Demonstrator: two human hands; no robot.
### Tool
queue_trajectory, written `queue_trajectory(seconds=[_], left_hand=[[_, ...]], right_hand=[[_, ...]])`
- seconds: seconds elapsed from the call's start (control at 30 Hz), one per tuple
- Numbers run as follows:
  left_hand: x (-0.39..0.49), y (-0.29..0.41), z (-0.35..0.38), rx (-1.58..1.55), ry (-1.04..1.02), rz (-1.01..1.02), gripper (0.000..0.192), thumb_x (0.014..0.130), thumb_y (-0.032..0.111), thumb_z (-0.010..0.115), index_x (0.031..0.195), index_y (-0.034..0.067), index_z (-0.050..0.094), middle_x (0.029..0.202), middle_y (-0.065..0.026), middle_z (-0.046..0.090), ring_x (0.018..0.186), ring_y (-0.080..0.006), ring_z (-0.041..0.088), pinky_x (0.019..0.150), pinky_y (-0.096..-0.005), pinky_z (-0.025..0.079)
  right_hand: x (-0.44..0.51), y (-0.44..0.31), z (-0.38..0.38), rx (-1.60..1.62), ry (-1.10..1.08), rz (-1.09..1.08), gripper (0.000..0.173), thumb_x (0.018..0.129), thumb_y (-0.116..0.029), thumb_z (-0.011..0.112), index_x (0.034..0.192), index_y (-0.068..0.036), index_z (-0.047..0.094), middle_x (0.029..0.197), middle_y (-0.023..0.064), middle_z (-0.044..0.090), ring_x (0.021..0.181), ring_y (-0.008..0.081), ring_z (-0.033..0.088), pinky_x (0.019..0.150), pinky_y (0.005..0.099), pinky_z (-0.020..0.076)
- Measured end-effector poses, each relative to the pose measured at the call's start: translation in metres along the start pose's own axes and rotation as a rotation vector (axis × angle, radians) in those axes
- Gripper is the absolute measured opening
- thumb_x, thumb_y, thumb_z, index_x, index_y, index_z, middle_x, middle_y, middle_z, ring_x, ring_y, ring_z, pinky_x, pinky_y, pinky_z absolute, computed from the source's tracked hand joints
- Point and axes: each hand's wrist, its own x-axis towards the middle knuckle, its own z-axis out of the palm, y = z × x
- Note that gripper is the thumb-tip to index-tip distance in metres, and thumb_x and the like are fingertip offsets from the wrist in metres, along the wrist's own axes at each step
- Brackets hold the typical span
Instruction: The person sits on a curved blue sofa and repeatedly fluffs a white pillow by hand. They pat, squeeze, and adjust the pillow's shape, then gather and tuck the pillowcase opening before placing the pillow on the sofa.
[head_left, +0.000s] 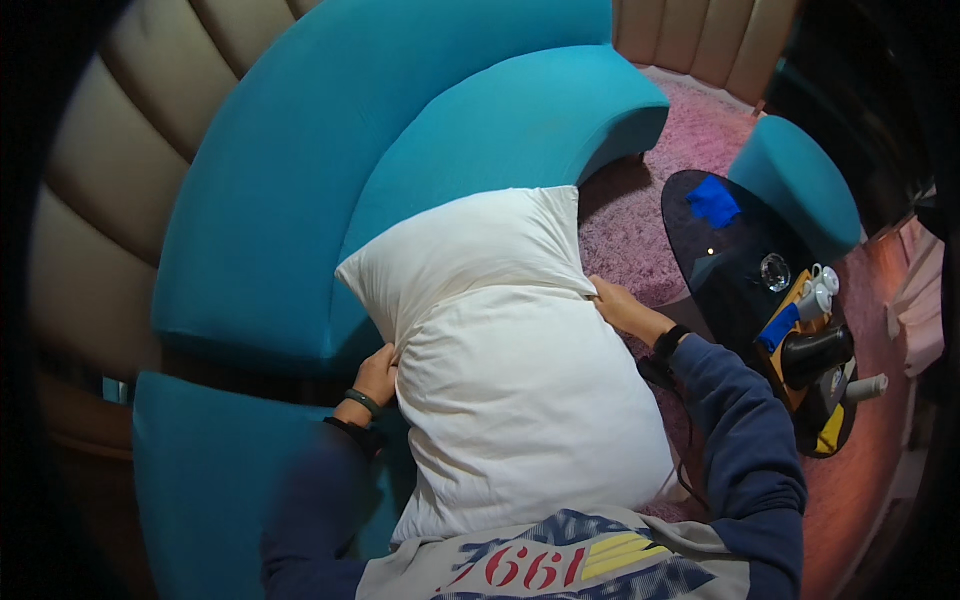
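Observation:
A plump white pillow (525, 390) lies in front of my body, its near end against my shirt. Across it runs a cloth edge, with a second white section (480, 232) with pointed corners beyond. Whether this is one pillow partly inside a case or two pillows, I cannot tell. My left hand (377, 375) grips the white cloth at the left end of that edge. At the right end my right hand (626, 307) pinches the cloth too. Fingertips of both hands are partly hidden by fabric.
A curved blue sofa (480, 135) spans the far side, with another blue seat section (217, 465) at left. A dark oval table (720, 277) at right holds a blue cloth (713, 202), a glass ashtray (775, 272), cups (814, 300) and a black kettle (816, 356). Beyond stands a blue stool (799, 184).

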Motion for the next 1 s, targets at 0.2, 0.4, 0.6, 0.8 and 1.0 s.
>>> queue_trajectory(seconds=[0.2,0.4,0.6,0.8,1.0], left_hand=[[0.067,-0.002,-0.102,0.068,-0.771,0.042,0.032,0.082,0.021,0.062,0.108,0.002,0.066,0.106,-0.0168,0.069,0.099,-0.0319,0.065,0.088,-0.0383,0.049],[0.198,0.058,-0.089,0.290,0.186,0.254,0.039,0.099,0.036,0.044,0.124,0.010,0.060,0.135,-0.0175,0.054,0.127,-0.0382,0.047,0.102,-0.0499,0.040],[0.214,0.081,0.036,0.633,-0.505,-0.158,0.080,0.093,0.069,0.032,0.156,0.026,0.008,0.162,-0.0146,-0.002,0.147,-0.0453,0.002,0.111,-0.0649,0.019],[0.226,0.064,0.057,0.650,-0.569,-0.125,0.085,0.092,0.072,0.031,0.156,0.025,0.002,0.162,-0.0181,-0.004,0.146,-0.0467,0.003,0.110,-0.0643,0.022],[0.267,0.025,0.089,0.524,-0.660,-0.112,0.084,0.091,0.073,0.025,0.157,0.024,0.006,0.161,-0.0189,-0.003,0.146,-0.0465,-0.001,0.114,-0.0622,0.015]], right_hand=[[0.049,-0.032,-0.066,0.150,-0.333,0.009,0.042,0.095,-0.023,0.056,0.128,0.002,0.049,0.104,0.0186,0.065,0.098,0.0287,0.062,0.085,0.0387,0.0475],[0.154,-0.128,-0.061,-0.036,0.260,-0.360,0.060,0.090,-0.042,0.062,0.136,-0.006,0.048,0.136,0.0234,0.049,0.127,0.0390,0.045,0.103,0.0474,0.0405],[0.172,-0.092,0.047,-0.367,-0.006,-0.286,0.060,0.094,-0.053,0.046,0.141,-0.015,0.046,0.145,0.0251,0.039,0.137,0.0450,0.032,0.107,0.0613,0.0278],[0.190,-0.052,0.070,-0.265,-0.114,-0.253,0.066,0.094,-0.056,0.045,0.144,-0.014,0.041,0.149,0.0249,0.034,0.139,0.0446,0.030,0.109,0.0578,0.0269],[0.220,-0.021,0.078,-0.139,-0.121,-0.307,0.061,0.095,-0.052,0.047,0.138,-0.009,0.045,0.138,0.0233,0.044,0.130,0.0409,0.039,0.107,0.0486,0.0331]])
